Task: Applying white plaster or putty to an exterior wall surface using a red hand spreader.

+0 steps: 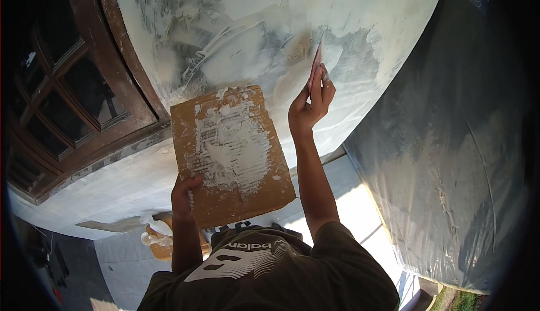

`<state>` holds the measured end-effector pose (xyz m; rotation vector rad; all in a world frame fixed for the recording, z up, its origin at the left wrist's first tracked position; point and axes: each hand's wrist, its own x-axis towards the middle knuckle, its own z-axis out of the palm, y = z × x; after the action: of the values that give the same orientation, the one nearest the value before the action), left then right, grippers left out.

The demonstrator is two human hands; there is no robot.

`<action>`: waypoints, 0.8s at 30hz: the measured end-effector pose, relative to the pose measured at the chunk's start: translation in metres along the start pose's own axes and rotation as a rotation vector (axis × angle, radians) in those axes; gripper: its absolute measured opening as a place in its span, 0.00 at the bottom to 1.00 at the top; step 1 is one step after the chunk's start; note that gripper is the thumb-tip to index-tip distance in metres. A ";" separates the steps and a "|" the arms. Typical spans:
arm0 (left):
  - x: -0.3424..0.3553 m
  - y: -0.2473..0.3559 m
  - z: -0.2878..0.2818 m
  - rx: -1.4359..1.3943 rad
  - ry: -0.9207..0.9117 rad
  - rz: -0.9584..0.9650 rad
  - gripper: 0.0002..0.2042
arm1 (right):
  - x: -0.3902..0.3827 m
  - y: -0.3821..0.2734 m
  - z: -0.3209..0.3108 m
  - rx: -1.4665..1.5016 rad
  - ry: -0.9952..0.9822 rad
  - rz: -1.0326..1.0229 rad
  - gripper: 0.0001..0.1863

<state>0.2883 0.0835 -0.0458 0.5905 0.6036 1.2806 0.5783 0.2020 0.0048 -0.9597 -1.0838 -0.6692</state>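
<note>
My left hand (184, 194) grips the lower left edge of a flat brown board (225, 208), with the thumb on top. White putty (233, 146) is spread thickly and in ridges over the middle of this board. To the right, my raised right hand (313, 104) is closed around a thin, pinkish putty scraper (316, 66). The scraper shows almost edge-on, its tip up at the wall (247, 7); whether it touches cannot be told. Patchy white and grey smears cover the wall, with a brownish patch just left of the scraper.
A brown wooden window frame (125, 57) with small panes stands at the left. On the right hangs a large dark plastic sheet (427, 142). Below, past my left forearm, a white plastic bag (160, 226) lies by a brown object. Sunlight falls on the floor (357, 212).
</note>
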 end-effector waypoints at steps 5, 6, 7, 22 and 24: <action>0.005 0.006 0.002 0.010 -0.008 -0.062 0.27 | 0.011 0.007 0.041 -0.214 -0.075 -0.027 0.28; 0.003 0.006 -0.001 0.013 -0.008 -0.063 0.27 | 0.002 0.007 0.049 -0.185 -0.060 -0.024 0.29; 0.002 0.006 -0.005 0.039 0.003 -0.038 0.27 | -0.006 -0.001 0.053 -0.183 -0.037 -0.022 0.29; -0.019 0.032 -0.011 0.033 -0.070 -0.025 0.29 | -0.061 -0.039 0.056 -0.061 -0.312 0.074 0.25; -0.025 0.035 -0.014 0.039 -0.073 -0.018 0.28 | -0.048 -0.059 0.035 -0.205 -0.540 0.038 0.26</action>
<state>0.2503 0.0662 -0.0292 0.6602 0.5729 1.2277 0.4973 0.2072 -0.0166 -1.3824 -1.4828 -0.5053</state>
